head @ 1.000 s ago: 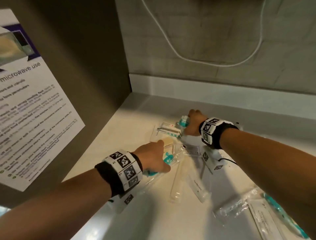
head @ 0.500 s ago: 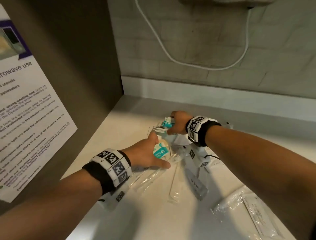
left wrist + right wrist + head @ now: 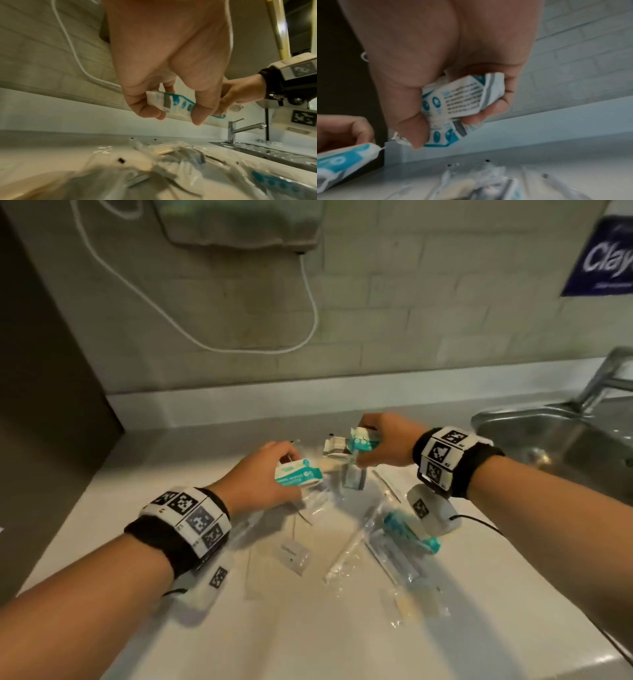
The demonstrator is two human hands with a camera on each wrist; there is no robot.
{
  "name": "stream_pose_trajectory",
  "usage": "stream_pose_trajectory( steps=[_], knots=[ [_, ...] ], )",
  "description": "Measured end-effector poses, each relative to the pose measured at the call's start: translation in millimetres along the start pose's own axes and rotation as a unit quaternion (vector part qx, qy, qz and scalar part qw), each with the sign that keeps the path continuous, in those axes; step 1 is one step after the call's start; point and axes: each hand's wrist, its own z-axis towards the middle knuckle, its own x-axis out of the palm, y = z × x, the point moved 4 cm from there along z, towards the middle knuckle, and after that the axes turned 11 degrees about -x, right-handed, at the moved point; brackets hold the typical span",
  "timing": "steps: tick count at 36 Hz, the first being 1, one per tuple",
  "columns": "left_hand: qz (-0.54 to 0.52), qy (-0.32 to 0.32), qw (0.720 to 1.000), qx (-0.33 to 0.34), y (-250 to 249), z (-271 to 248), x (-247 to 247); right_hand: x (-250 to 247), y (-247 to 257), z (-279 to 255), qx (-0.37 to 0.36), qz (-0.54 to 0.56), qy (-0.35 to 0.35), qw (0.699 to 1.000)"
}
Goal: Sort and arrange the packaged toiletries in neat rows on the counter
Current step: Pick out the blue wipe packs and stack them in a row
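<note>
My left hand (image 3: pixel 274 470) (image 3: pixel 173 106) pinches a white and teal packet (image 3: pixel 298 473) (image 3: pixel 171 106) between thumb and fingers, raised above the counter. My right hand (image 3: pixel 380 445) (image 3: pixel 453 111) grips another white and teal packet (image 3: pixel 361 441) (image 3: pixel 460 100), crumpled in its fingers, with more teal wrapping under it. Below both hands a loose pile of clear-wrapped toiletries (image 3: pixel 356 539) lies on the white counter (image 3: pixel 308 628): a long white stick pack (image 3: pixel 349 546), a small flat sachet (image 3: pixel 294 554), a teal-capped tube (image 3: pixel 407 530). A small white pack (image 3: pixel 337 447) sits behind the pile.
A steel sink (image 3: pixel 561 440) with a tap (image 3: pixel 603 378) lies at the right. The tiled wall (image 3: pixel 411 320) carries a white cable (image 3: pixel 308 302) and a dispenser (image 3: pixel 239 224). A dark cabinet side (image 3: pixel 44 354) bounds the left. Bare counter lies toward the near edge.
Both hands have lifted off the pile, each with a teal packet in it, and moved apart a little. The head view has swung right, so the sink shows now.
</note>
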Motion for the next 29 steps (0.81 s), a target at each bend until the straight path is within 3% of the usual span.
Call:
stream_pose_trajectory(
  steps=[7, 16, 23, 29],
  knots=[
    [0.010, 0.007, 0.999, 0.047, -68, 39, 45, -7, -80, -47, 0.034, 0.015, -0.001, 0.999],
    [0.076, -0.015, 0.997, 0.024, -129, 85, 99, -20, -169, -78, 0.022, 0.057, 0.017, 0.998],
    [0.165, -0.065, 0.984, 0.010, -169, 147, 112, -24, -203, -72, 0.000, 0.061, 0.023, 0.998],
    [0.200, 0.000, 0.979, -0.037, -184, 185, 144, -29, -220, -56, 0.002, 0.101, -0.024, 0.995]
  ],
)
